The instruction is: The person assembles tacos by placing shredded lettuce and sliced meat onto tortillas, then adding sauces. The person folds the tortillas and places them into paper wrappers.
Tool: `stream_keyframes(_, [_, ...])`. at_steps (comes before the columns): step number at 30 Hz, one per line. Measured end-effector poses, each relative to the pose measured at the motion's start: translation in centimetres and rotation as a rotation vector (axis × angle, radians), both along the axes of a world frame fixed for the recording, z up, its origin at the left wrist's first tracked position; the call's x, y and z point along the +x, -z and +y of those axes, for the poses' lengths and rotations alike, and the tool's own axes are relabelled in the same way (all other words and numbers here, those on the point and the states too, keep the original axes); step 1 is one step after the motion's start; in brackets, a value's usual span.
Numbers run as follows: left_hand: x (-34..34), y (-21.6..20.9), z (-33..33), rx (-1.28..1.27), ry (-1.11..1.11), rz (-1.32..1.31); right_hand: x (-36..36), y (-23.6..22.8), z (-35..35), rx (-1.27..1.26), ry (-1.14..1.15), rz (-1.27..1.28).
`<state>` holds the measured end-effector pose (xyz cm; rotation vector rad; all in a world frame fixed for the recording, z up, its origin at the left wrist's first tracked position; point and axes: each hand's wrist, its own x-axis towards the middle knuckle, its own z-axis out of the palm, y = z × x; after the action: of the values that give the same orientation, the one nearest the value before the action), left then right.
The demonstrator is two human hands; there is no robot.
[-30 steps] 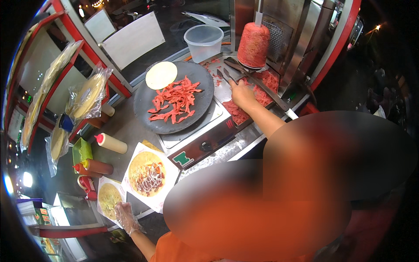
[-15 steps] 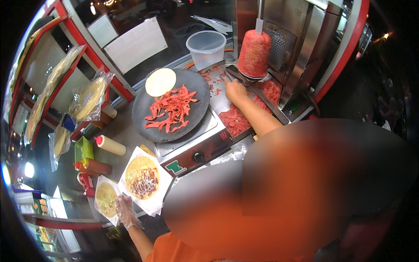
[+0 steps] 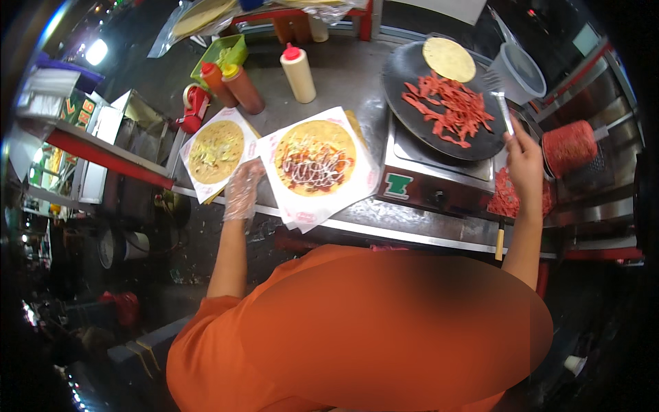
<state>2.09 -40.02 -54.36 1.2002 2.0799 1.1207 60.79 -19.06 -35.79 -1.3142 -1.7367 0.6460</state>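
Note:
My left hand [image 3: 243,189] wears a clear plastic glove. Its loosely extended fingers rest by the edges of two paper-backed flatbreads, apparently holding nothing. The left flatbread [image 3: 214,152] carries shredded greens; the larger flatbread [image 3: 338,145] to its right has shredded filling, brown meat and white sauce lines. In my bare right hand [image 3: 524,159] is a metal fork [image 3: 499,95], tines up, at the right rim of the round dark griddle [image 3: 405,75]. Red meat strips [image 3: 449,110] lie in the griddle's middle, and a plain tortilla [image 3: 449,60] overlaps its far edge.
A burner [image 3: 425,189] supports the griddle. To its right are a cone of red meat [image 3: 568,148] on a spit, chopped meat [image 3: 506,196] and a clear bucket [image 3: 519,74]. Squeeze bottles [image 3: 298,77], a green basket [image 3: 230,55] and a red tape dispenser [image 3: 196,106] stand at left.
My view has swung left. My right hand has come from the meat tray below the spit to the griddle's edge, raising the fork. The left hand stays by the papers.

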Motion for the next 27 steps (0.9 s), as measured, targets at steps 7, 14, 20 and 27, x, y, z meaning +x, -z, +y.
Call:
stream_keyframes(7, [1.2,-0.6,4.3,-0.076,0.260,0.395,-22.7,7.0,-12.2,-0.022,-0.451,-0.512])
stream_keyframes(14, [-1.0,-0.2,5.8,-0.211,0.273,-0.051,-20.9,6.7,-14.4,0.079,-0.006,-0.167])
stream_keyframes(20, [-1.2,2.9,6.2,0.049,0.390,0.560,-9.6,-2.3,-13.5,-0.021,0.462,-0.143])
stream_keyframes(27, [-2.5,1.8,9.7,-0.268,0.306,0.040,-3.1,-11.0,-10.3,0.302,0.216,-1.353])
